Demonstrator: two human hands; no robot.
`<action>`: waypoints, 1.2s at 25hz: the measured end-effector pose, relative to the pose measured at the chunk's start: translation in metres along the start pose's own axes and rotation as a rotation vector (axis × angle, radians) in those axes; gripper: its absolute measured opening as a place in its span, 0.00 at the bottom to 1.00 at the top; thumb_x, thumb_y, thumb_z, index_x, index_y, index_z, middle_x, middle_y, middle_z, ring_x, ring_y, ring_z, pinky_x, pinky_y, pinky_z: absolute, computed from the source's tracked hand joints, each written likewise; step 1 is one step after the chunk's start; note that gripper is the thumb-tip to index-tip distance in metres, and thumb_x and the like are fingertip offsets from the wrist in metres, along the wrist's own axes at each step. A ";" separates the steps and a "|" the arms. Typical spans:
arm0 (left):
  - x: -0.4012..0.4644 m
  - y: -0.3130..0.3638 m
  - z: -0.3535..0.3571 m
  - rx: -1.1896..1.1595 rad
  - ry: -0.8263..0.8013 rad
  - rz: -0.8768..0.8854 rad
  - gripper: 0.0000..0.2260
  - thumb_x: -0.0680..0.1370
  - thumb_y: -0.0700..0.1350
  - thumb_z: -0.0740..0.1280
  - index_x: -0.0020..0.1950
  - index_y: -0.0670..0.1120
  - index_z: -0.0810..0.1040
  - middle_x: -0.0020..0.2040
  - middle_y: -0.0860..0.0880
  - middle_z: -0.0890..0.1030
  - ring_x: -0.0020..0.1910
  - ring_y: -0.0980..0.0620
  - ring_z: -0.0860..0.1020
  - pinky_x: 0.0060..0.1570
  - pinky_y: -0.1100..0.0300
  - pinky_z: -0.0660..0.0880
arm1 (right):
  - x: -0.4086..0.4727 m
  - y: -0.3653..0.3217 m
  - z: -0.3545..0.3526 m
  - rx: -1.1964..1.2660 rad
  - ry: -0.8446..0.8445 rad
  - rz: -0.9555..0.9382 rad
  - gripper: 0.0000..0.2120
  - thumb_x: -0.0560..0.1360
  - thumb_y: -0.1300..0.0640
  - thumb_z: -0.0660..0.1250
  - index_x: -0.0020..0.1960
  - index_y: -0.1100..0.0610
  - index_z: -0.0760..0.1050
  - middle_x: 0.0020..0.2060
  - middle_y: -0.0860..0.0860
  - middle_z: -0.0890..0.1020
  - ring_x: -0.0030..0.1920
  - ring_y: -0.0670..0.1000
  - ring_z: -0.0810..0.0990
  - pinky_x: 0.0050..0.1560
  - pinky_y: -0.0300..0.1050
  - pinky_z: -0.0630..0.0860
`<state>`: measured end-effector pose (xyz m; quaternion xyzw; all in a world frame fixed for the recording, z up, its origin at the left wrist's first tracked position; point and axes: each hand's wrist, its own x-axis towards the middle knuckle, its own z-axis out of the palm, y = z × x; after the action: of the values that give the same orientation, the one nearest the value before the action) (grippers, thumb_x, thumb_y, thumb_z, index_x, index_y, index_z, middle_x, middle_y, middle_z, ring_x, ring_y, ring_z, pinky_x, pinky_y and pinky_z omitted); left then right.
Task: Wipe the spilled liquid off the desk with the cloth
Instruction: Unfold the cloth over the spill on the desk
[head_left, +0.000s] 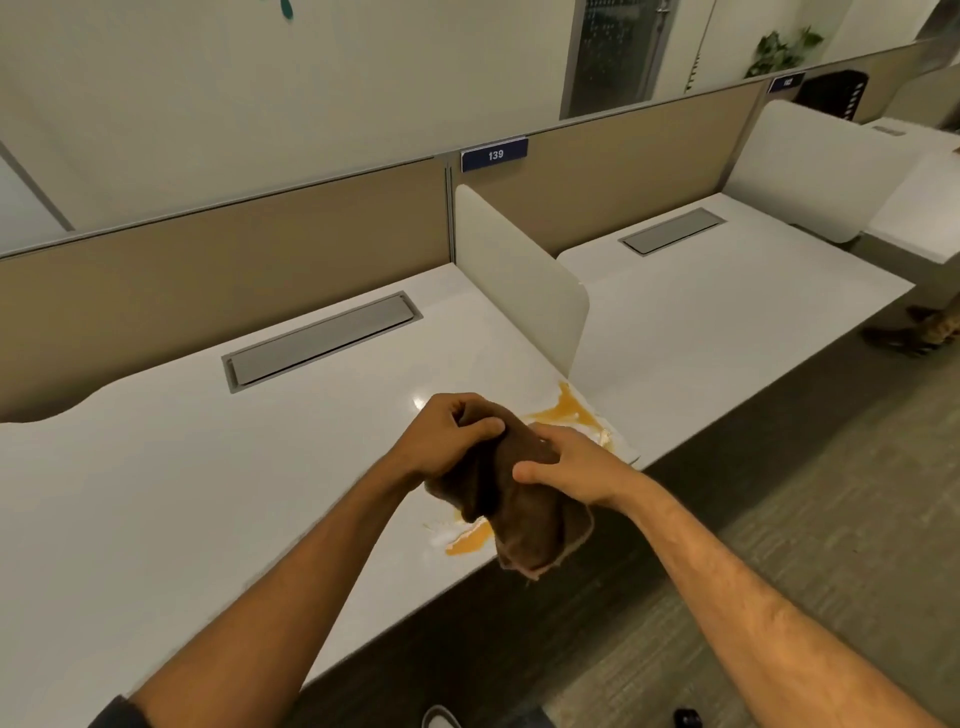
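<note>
A brown cloth (524, 525) hangs bunched between both hands above the front edge of the white desk (182, 467). My left hand (452, 436) grips its upper left part in a fist. My right hand (576, 465) clasps its upper right side, thumb pointing left. Orange spilled liquid (561, 410) lies in a streak beyond the hands near the divider's foot. Another orange patch (470, 540) sits on the desk below the cloth, close to the front edge. The cloth and hands hide the stretch of desk between the two patches.
A white divider panel (519, 280) stands upright at the desk's right end, with a second desk (727, 306) beyond it. A grey cable flap (322, 338) is set into the desk at the back. A beige partition with a "139" label (494, 154) runs behind.
</note>
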<state>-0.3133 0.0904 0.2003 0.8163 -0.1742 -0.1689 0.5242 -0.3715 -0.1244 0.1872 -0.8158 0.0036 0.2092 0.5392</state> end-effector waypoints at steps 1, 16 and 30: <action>-0.002 0.004 0.008 0.004 0.031 0.010 0.06 0.82 0.47 0.70 0.55 0.52 0.86 0.51 0.55 0.86 0.52 0.54 0.83 0.52 0.62 0.80 | -0.004 0.002 0.003 0.000 0.014 -0.018 0.16 0.75 0.44 0.72 0.62 0.44 0.79 0.52 0.44 0.86 0.52 0.45 0.86 0.51 0.42 0.83; -0.064 -0.022 0.104 -0.835 0.149 -0.443 0.27 0.76 0.45 0.73 0.75 0.48 0.74 0.73 0.43 0.76 0.67 0.42 0.77 0.63 0.42 0.79 | -0.060 0.064 -0.011 0.629 0.179 0.044 0.27 0.73 0.70 0.73 0.68 0.54 0.74 0.62 0.56 0.82 0.64 0.55 0.81 0.60 0.50 0.81; -0.068 -0.027 0.105 -0.973 0.114 -0.384 0.34 0.64 0.40 0.82 0.68 0.48 0.78 0.69 0.42 0.77 0.63 0.41 0.79 0.50 0.53 0.84 | -0.075 0.076 -0.013 0.477 0.194 0.083 0.33 0.70 0.64 0.77 0.70 0.46 0.70 0.64 0.49 0.80 0.67 0.53 0.78 0.59 0.47 0.80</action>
<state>-0.4182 0.0488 0.1404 0.5037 0.1060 -0.2784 0.8109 -0.4530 -0.1837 0.1505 -0.6808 0.1382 0.1453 0.7045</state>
